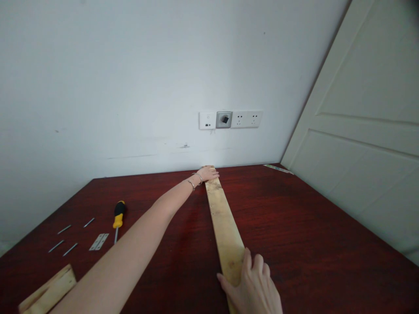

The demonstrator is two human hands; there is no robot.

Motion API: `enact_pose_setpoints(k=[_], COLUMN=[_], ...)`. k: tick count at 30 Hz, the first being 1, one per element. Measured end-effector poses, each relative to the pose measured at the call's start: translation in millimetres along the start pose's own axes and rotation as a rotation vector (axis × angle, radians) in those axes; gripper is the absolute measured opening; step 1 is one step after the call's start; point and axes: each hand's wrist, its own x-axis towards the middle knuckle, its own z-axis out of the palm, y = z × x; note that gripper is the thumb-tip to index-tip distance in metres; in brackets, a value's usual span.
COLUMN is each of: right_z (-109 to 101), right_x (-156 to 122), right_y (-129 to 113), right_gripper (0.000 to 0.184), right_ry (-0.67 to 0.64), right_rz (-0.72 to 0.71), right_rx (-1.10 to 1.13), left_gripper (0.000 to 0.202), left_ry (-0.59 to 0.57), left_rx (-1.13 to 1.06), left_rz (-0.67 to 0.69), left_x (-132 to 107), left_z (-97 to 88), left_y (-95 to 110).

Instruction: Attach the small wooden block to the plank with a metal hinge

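Observation:
A long, pale wooden board (pixel 224 218) lies on the dark red tabletop, running from the wall toward me. At its far end my left hand (pixel 208 173) reaches across it, fingers closed over the right edge; two bracelets circle the wrist. My right hand (pixel 255 283) grips the near end, thumb on the left edge and fingers on the right. Left of my forearm are a yellow-and-black screwdriver (pixel 119 214), a metal hinge (pixel 98 242) and several screws (pixel 70 249). A shorter wood piece (pixel 49 291) sits at the lower left, partly hidden by my arm.
The white wall (pixel 147 87) borders the table's far edge, with a row of sockets and a switch (pixel 231 119) above it. A white panelled door (pixel 360 144) stands along the right side. Near the far right corner lies a thin patterned strip (pixel 278 168).

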Motion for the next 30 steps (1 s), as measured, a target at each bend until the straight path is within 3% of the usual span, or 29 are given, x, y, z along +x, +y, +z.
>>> enact_pose_setpoints(k=[6, 11, 14, 17, 23, 30], right_z=[-1.6, -2.9, -6.5, -15.8, -42.1, -57.5], right_x=[0.0, -0.1, 2.1, 8.0, 33.9, 77.7], right_y=[-1.9, -1.3, -1.0, -0.6, -0.8, -36.3], right_gripper=[0.06, 0.066, 0.076, 0.078, 0.073, 0.057], right_ry=[-0.014, 0.002, 0.039, 0.059, 0.082, 0.097], right_rz=[0.018, -0.022, -0.07, -0.107, -0.283, -0.605], right_rx=[-0.014, 0.007, 0.021, 0.009, -0.019, 0.078], left_gripper=[0.033, 0.053, 0.071, 0.08, 0.074, 0.067], left_ry=[-0.04, -0.089, -0.146, -0.122, -0.07, -0.177], left_rx=[-0.004, -0.016, -0.052, -0.09, -0.109, -0.042], left_rz=[-0.028, -0.063, -0.156, -0.295, -0.473, -0.643], left_x=[-1.8, -13.7, -26.6, -45.9, -116.9, -242.1], left_z=[-2.4, -14.3, -27.4, -42.5, -71.6, -114.6], left_y=[4.4, 0.6, -1.3, 0.7, 3.8, 3.6])
